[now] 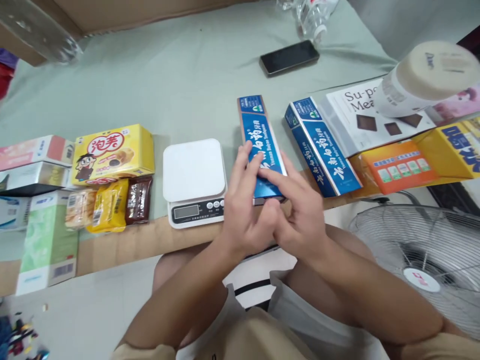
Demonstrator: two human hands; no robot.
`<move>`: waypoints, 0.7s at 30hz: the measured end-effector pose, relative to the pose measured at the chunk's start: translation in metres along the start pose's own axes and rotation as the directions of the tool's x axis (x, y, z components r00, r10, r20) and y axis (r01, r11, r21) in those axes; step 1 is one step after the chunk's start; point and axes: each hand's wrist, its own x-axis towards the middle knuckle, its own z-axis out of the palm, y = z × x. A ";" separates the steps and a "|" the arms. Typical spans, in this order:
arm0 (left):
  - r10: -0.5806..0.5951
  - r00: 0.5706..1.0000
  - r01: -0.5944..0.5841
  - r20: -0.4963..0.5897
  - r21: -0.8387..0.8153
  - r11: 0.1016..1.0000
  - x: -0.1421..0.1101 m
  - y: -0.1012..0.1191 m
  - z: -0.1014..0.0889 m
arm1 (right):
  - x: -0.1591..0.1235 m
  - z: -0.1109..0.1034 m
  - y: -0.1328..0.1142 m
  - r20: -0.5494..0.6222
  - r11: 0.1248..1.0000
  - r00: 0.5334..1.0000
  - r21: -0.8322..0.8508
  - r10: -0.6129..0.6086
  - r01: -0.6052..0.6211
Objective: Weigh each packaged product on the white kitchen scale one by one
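Both the left hand [243, 205] and right hand [302, 210] are hiding the near end of a blue toothpaste box [259, 127], fingers loosely outstretched; whether they're touching it, I can't tell. It's lying between a white scale [194, 171] and a second blue box [323, 145]; a yellow snack box [120, 152] is sitting left, a phone [289, 58] lying beyond, a fan [420, 279] standing right.

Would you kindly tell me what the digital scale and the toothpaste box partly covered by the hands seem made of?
Digital scale: probably matte white plastic, given its smooth, rounded edges.
Toothpaste box: likely glossy printed cardboard, judging by its flat panels, straight edges and sheen.
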 end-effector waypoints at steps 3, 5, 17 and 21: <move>0.017 0.995 -0.010 0.099 -0.076 0.997 0.001 0.005 0.020 | -0.007 -0.021 0.011 -0.026 0.994 1.000 -0.111 0.014 -0.017; 0.010 0.985 0.010 0.172 -0.116 0.993 0.000 0.008 0.030 | -0.011 -0.032 0.017 -0.024 0.985 0.999 -0.171 0.029 -0.033; -0.251 0.917 0.302 0.309 -0.129 0.944 -0.003 0.003 0.053 | -0.021 -0.053 0.020 0.206 0.875 0.978 -0.480 0.037 0.068; -0.391 0.868 0.439 0.305 -0.107 0.892 0.003 0.003 0.051 | -0.024 -0.051 0.017 0.274 0.849 0.959 -0.521 0.069 0.088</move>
